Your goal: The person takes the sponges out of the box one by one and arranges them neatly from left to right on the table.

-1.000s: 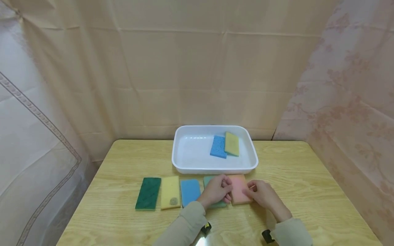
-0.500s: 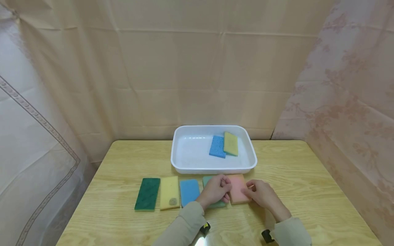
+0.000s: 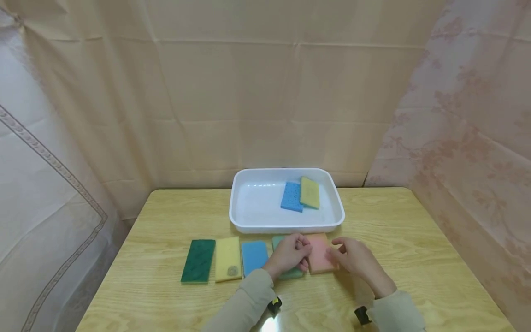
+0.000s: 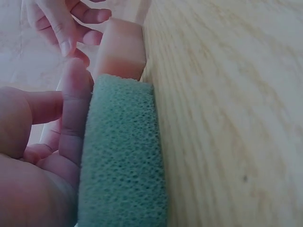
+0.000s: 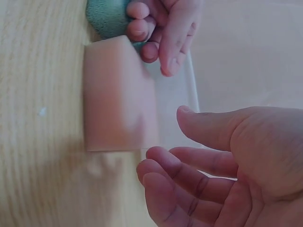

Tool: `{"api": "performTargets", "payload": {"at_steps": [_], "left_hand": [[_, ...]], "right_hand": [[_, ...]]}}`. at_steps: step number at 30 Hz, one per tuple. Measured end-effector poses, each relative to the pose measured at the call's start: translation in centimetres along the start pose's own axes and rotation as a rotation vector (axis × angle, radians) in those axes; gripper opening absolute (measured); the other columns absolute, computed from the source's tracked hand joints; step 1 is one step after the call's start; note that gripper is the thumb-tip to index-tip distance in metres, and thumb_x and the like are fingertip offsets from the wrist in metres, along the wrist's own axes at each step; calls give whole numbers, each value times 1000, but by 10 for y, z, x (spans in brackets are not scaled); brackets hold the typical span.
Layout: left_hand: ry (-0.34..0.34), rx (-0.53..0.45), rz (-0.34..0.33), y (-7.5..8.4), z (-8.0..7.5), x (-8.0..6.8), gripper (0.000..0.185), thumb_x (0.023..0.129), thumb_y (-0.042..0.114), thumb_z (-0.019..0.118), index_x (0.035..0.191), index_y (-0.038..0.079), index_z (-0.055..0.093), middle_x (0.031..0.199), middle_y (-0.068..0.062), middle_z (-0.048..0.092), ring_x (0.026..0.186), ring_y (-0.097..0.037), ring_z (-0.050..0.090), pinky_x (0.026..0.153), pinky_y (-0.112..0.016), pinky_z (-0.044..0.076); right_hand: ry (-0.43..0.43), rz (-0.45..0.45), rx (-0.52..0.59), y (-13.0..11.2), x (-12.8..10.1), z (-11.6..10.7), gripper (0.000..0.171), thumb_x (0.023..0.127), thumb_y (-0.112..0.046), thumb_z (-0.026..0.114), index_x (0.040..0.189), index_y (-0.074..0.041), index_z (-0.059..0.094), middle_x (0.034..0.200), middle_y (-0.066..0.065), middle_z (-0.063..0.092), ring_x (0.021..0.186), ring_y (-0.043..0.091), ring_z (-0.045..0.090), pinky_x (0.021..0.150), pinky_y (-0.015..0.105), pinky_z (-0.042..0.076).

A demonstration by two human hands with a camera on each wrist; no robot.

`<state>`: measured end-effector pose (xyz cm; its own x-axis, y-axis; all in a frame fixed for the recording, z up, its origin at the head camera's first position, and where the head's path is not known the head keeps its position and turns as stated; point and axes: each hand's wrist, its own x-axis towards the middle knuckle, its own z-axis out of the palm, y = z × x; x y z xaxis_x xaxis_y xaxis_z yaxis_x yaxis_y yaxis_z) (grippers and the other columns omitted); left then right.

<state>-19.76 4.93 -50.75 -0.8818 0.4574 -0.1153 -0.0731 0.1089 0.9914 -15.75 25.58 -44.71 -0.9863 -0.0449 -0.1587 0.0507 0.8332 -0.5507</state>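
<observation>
Row on the near bench (image 3: 415,240), left to right: dark green sponge (image 3: 198,260), yellow sponge (image 3: 228,265) with a grey mark at its near end, blue sponge (image 3: 254,257), teal sponge (image 3: 279,243), pink sponge (image 3: 318,252). Left hand (image 3: 289,254) rests on the teal sponge, fingers (image 4: 75,109) curled over its right edge and touching it, the pink one butted just beside. Right hand (image 3: 354,258) hovers just off the pink sponge's right side, fingers (image 5: 189,165) loosely spread, holding nothing, clear gap to the foam in the right wrist view. White tray (image 3: 249,226) sits at the far side with a blue and a yellow sponge inside, right of centre. Handling guess: both sponges are light open-cell foam, soft, will squash under a pinch, not slippery or fragile. Best taken by the long edges, thumb opposite fingers, light squeeze.
</observation>
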Motion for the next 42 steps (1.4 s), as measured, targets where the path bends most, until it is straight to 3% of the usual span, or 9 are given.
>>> {"api": "performTargets", "payload": {"at_steps": [7, 14, 18, 24, 28, 34, 38, 42], "left_hand": [[-27, -17, -15, 7, -3, -3, 8, 100, 11, 66, 103, 6, 61, 77, -9, 64, 54, -14, 63, 52, -32, 59], [-68, 7, 10, 17, -7, -2, 10, 100, 14, 66, 103, 6, 62, 78, -9, 65, 57, -14, 63, 53, -30, 58], [-85, 29, 35, 29, -12, -3, 11, 99, 14, 67, 103, 4, 62, 80, -15, 67, 58, -15, 62, 54, -31, 59], [-87, 128, 52, 48, -23, 2, 10, 99, 15, 67, 101, 6, 62, 83, -20, 69, 57, -16, 63, 55, -31, 58], [-82, 203, 67, 62, -31, 8, 13, 99, 18, 69, 101, 7, 62, 86, -21, 69, 57, -17, 65, 58, -37, 60], [-83, 239, 69, 86, -45, 14, 14, 99, 20, 69, 104, 8, 63, 97, -27, 68, 59, -18, 67, 66, -45, 62], [-87, 267, 69, 99, -57, 23, 18, 98, 21, 69, 107, 6, 62, 95, -23, 68, 65, -22, 68, 68, -45, 62], [-90, 316, 57, 107, -70, 33, 22, 98, 22, 70, 108, 5, 63, 99, -19, 69, 84, -34, 71, 70, -40, 62]], "right_hand": [[37, -73, -16, -10, -3, -12, 39, 99, -24, 68, 123, 6, 65, 91, 10, 72, 64, 14, 61, 56, 32, 52], [46, -117, -7, -15, 1, -25, 39, 100, -25, 66, 124, 6, 64, 91, 10, 72, 59, 15, 61, 51, 31, 52], [39, -141, 19, -20, 4, -34, 38, 100, -24, 66, 125, 6, 64, 90, 11, 71, 57, 19, 63, 50, 31, 53], [22, -172, 31, -28, 11, -51, 38, 102, -22, 63, 126, 7, 62, 96, 14, 72, 64, 16, 64, 52, 30, 55], [26, -194, 42, -34, 17, -63, 40, 102, -23, 63, 127, 7, 61, 98, 16, 72, 66, 15, 65, 55, 31, 56], [28, -221, 55, -41, 30, -77, 43, 103, -24, 62, 130, 8, 59, 108, 23, 70, 68, 17, 67, 58, 32, 58], [40, -228, 13, -43, 43, -80, 44, 103, -27, 61, 132, 6, 59, 113, 24, 69, 81, 26, 70, 66, 36, 59], [39, -236, -32, -44, 59, -80, 43, 103, -29, 60, 131, 5, 60, 115, 22, 69, 100, 34, 68, 82, 46, 58]]}}
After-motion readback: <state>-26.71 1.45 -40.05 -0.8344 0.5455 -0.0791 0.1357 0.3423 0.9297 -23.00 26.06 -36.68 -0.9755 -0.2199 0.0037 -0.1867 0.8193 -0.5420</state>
